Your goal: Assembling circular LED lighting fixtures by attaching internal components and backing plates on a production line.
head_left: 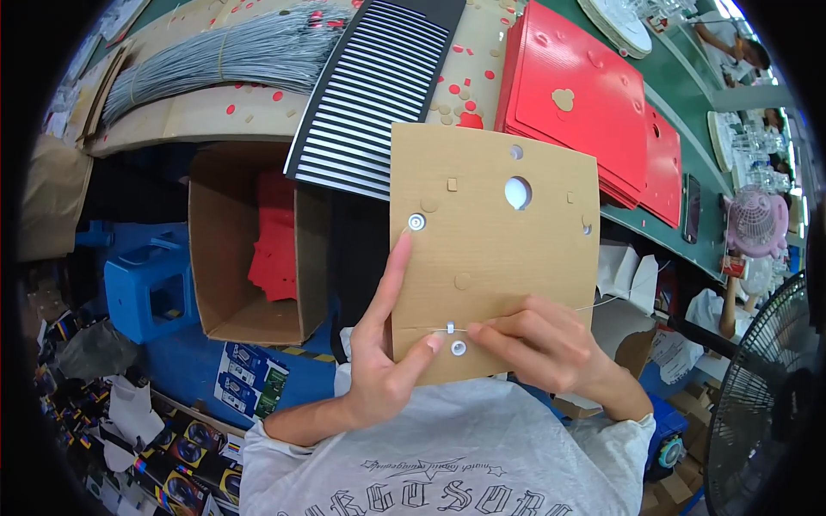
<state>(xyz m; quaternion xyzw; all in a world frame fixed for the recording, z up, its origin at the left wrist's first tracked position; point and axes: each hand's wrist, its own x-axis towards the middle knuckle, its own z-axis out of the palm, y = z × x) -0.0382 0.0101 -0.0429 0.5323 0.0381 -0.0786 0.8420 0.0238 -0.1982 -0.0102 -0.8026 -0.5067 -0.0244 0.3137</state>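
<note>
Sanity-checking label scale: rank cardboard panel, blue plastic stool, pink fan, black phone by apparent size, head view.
1. Cardboard panel
2. Blue plastic stool
3. Pink fan
4. Black phone
Apparent size only; panel sits nearest the camera.

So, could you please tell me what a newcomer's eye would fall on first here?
Probably the brown cardboard sheet at centre, held by the left hand while the right hand pinches a thin wire over it. Beyond it, at upper right, a stack of red sheets stands out. The black-and-white striped panel at top and blue stool at left also draw attention.
</note>
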